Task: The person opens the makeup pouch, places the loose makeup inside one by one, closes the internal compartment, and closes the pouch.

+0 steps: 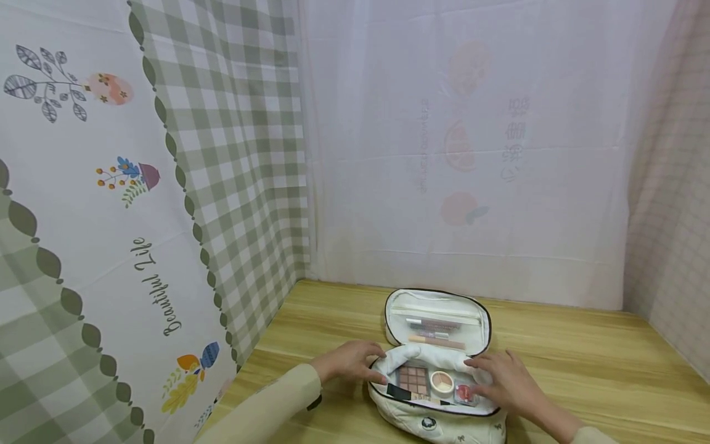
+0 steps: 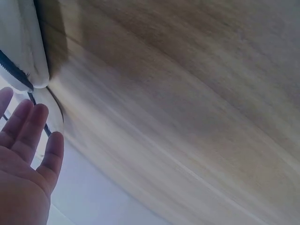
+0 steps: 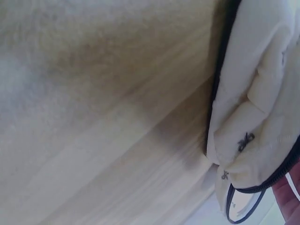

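Observation:
A cream quilted makeup bag [image 1: 438,424] stands on the table with its lid [image 1: 394,333] flipped back. Inside lie an eyeshadow palette [image 1: 413,377], a round tricolour compact [image 1: 442,383], a small clear case with red content [image 1: 465,394] and a black-capped tube [image 1: 399,392]. Slim cosmetic sticks [image 1: 435,336] sit behind the lid's clear pocket. My left hand [image 1: 350,362] is at the bag's left rim, its fingers loosely extended in the left wrist view. At the right rim is my right hand [image 1: 507,382], thumb and fingers spread; the right wrist view shows only a bit of it.
Wood-grain table [image 1: 582,357] extends on both sides of the bag. A green checked cloth [image 1: 233,154] hangs along the left, a white sheet [image 1: 377,216] across the back, and a pale gridded curtain [image 1: 671,246] on the right.

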### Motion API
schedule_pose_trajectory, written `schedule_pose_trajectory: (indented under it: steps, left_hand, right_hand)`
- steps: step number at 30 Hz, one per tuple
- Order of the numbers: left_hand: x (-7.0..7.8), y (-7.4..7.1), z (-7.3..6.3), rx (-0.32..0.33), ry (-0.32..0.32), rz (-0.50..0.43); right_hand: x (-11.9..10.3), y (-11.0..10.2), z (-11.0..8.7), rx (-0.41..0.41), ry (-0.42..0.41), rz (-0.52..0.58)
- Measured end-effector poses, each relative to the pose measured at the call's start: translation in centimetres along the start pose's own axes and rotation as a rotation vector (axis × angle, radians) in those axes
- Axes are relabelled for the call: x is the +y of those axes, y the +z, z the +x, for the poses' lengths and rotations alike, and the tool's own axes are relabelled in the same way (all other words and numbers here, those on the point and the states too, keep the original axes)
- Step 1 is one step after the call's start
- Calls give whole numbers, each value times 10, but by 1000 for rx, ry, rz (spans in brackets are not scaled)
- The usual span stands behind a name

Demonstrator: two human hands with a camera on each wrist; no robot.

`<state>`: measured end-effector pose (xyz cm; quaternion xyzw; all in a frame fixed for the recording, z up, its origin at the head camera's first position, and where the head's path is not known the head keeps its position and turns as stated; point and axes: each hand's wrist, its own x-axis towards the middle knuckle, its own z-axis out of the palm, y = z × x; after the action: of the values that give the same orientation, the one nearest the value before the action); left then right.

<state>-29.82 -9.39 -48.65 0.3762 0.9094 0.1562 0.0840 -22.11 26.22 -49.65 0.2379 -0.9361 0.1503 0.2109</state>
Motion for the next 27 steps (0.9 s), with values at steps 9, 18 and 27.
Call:
schedule_pose_trajectory:
  steps: [9, 18, 27]
  left_hand:
    - [1, -5, 6, 14, -45, -30]
    - [-2, -5, 11, 37, -40, -41]
    - [-5, -8, 23, 88, -110, -123]
  right_hand:
    - [11, -6, 5, 74, 37, 88]
    - [21, -9, 9, 20, 102, 73]
    - [42, -11, 17, 8, 197, 84]
